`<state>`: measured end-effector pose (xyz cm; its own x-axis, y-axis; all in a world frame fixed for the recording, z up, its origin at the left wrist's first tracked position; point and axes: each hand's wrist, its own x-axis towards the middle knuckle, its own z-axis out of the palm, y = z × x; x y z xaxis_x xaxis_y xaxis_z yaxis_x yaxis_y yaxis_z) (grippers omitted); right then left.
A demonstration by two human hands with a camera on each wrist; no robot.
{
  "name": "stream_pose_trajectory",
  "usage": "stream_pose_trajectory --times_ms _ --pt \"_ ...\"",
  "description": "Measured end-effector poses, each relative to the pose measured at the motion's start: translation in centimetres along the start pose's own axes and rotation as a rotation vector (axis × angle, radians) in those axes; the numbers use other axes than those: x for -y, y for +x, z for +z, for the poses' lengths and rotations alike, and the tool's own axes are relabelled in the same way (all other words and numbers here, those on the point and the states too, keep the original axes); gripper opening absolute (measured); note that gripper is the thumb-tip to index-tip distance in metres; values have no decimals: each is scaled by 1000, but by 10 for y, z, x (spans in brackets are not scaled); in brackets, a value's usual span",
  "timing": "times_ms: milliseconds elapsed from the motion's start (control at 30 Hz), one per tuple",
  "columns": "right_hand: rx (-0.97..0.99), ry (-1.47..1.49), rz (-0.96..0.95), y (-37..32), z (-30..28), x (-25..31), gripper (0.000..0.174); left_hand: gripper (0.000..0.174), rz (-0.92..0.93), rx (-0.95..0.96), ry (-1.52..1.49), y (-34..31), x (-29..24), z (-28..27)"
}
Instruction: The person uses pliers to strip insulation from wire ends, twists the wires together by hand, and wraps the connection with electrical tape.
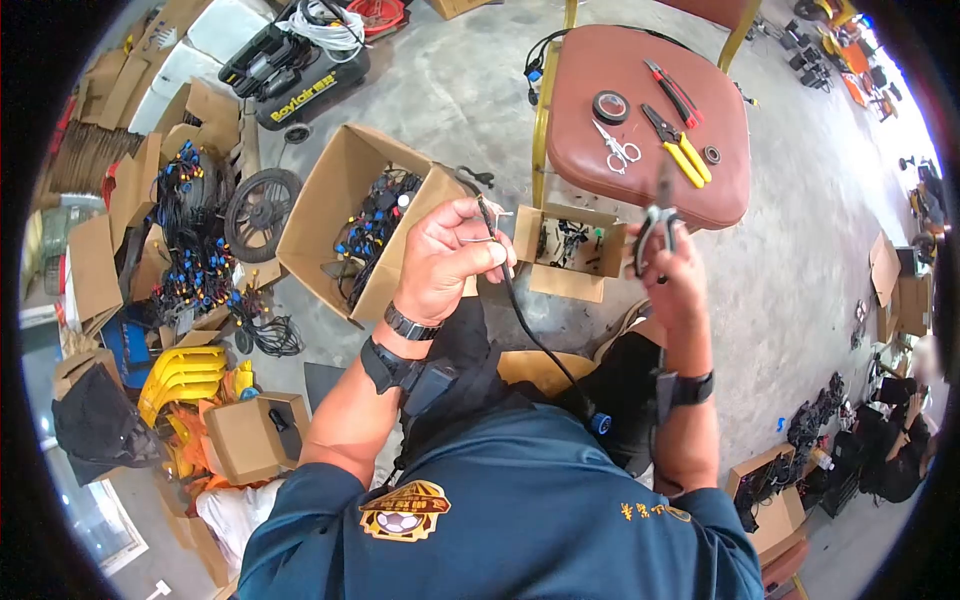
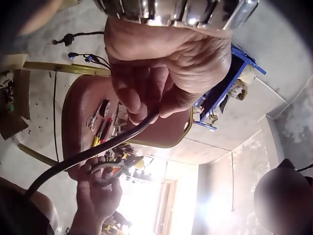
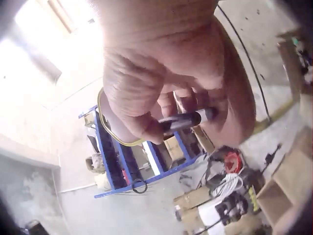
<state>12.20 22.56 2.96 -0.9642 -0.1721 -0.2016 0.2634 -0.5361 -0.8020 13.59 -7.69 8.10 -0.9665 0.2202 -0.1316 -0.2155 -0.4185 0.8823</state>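
My left hand [image 1: 450,250] pinches a black cable [image 1: 530,335] between thumb and fingers, close to its upper end, where thin wire ends stick out. From there the cable sags across the lap to a blue round connector [image 1: 600,424]. In the left wrist view the same cable [image 2: 93,152] curves down from the fingertips. Off to the right, level with the chair's front edge, my right hand [image 1: 682,278] grips pliers [image 1: 655,232] with black and grey handles, their nose pointing up. The right wrist view shows a handle [image 3: 183,122] across the curled fingers.
A brown chair seat [image 1: 610,80] bears black tape [image 1: 610,107], scissors [image 1: 616,150], yellow-handled wire strippers [image 1: 685,158] and a red-black cutter [image 1: 675,92]. Ahead stand a large carton [image 1: 310,230] of cables and a small box [image 1: 566,281] of black parts. An air compressor [image 1: 310,85] stands behind.
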Motion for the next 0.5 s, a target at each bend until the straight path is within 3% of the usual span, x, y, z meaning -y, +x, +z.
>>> stream_pose_trajectory --times_ms 33,67,133,200,267,333,400,433,500 --pt "78 32 26 -4 5 -12 42 37 2 11 2 0 -1 1" --pt "-59 -64 156 -12 12 -22 41 37 2 25 2 0 -1 4" --pt "22 -88 199 -19 22 -41 36 37 -10 37 2 -1 -3 8" --pt "48 -176 142 -32 43 -31 35 37 -11 40 17 1 -6 10" --pt "134 -241 -93 -41 61 -19 46 37 -21 40 39 -2 -9 13" --pt "154 -155 39 -37 73 -1 42 37 -39 29 27 -5 -10 17" --pt "314 -270 217 -27 59 -4 31 38 -39 39 26 -5 -10 22" --pt "301 -326 259 -27 62 -1 22 38 -55 30 43 -5 -14 27" --pt "314 -371 228 -31 62 -3 22 38 -40 52 53 -5 -15 30"
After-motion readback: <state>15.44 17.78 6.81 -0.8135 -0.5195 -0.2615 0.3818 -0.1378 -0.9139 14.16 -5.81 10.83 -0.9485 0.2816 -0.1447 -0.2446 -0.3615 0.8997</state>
